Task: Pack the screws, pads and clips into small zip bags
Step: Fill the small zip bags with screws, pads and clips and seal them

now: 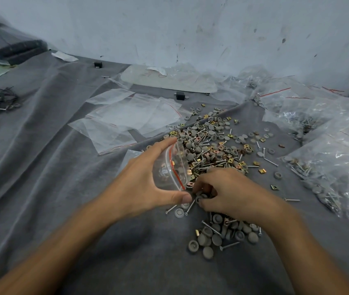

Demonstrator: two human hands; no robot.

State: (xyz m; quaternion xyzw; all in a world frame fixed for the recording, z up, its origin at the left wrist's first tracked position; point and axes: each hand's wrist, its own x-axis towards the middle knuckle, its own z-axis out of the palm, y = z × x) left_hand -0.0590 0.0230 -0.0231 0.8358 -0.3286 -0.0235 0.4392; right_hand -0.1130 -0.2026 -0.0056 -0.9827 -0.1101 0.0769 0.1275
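My left hand (146, 179) grips a small clear zip bag (170, 169) with a red zip line, its mouth held open towards the right. Just right of the bag's mouth, my right hand (226, 192) has its fingers curled round a few grey pads and small parts. A big loose pile of grey round pads, silver screws and gold clips (212, 143) lies on the grey cloth beyond both hands. A smaller heap of pads and screws (222, 233) lies under my right wrist.
Several empty zip bags (131, 118) lie flat at centre left. Filled clear bags (328, 167) are heaped along the right side. A white board (169, 79) leans by the back wall. Black ties (1, 99) lie at far left on the grey cloth (63, 188).
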